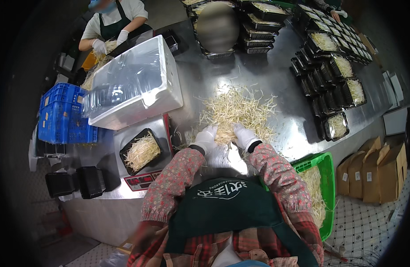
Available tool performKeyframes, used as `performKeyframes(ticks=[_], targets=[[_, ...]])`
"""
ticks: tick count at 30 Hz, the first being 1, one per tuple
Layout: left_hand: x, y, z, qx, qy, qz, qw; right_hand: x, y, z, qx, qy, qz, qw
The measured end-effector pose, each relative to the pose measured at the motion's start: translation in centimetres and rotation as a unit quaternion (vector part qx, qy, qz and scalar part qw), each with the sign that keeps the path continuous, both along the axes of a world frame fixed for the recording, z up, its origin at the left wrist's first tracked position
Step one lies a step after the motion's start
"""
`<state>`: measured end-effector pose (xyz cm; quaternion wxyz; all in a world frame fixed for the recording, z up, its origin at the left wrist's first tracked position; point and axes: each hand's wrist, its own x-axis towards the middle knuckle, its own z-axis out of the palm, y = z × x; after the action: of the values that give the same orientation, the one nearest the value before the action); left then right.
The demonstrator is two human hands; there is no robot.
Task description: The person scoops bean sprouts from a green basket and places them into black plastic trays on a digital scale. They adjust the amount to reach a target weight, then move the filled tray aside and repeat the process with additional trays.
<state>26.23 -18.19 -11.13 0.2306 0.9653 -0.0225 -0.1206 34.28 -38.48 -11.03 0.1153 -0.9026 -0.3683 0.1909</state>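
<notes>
A loose heap of bean sprouts (240,106) lies spread on the stainless-steel table (188,80) in front of me. At its near edge, my left hand (206,137) and my right hand (244,135), both in white gloves, press a bunch of sprouts between them. Some fingertips are hidden among the sprouts. To the left of my left hand, a black plastic tray (161,157) filled with sprouts rests on the plate of a digital scale (119,147). The scale has a red frame and a lit display.
A white foam box (171,93) with clear plastic lids (128,75) stands left, beside blue crates (64,113). Black trays (91,182) sit front left. Filled trays (260,35) are stacked behind; more (337,125) stand right. A green crate (329,200) holds sprouts. A co-worker (116,23) handles sprouts.
</notes>
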Motion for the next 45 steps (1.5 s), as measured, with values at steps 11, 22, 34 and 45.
performKeyframes(ticks=[11,22,34,45], targets=[[-6.3,0.0,3.7,0.113,-0.167,-0.033,0.979,3.7,-0.8,0.8,0.217,0.21,-0.148,0.942],[-11.6,-4.3,-4.4,-0.485,-0.012,0.358,0.798,0.1,3.0,1.4,0.033,0.14,-0.041,0.989],[-19.4,1.0,9.1,-0.555,-0.035,0.376,0.741,-0.1,3.4,-1.5,0.18,-0.005,-0.044,0.983],[-45.7,34.1,9.8,0.34,-0.193,0.706,0.591,0.7,1.2,0.5,0.394,0.332,-0.153,0.843]])
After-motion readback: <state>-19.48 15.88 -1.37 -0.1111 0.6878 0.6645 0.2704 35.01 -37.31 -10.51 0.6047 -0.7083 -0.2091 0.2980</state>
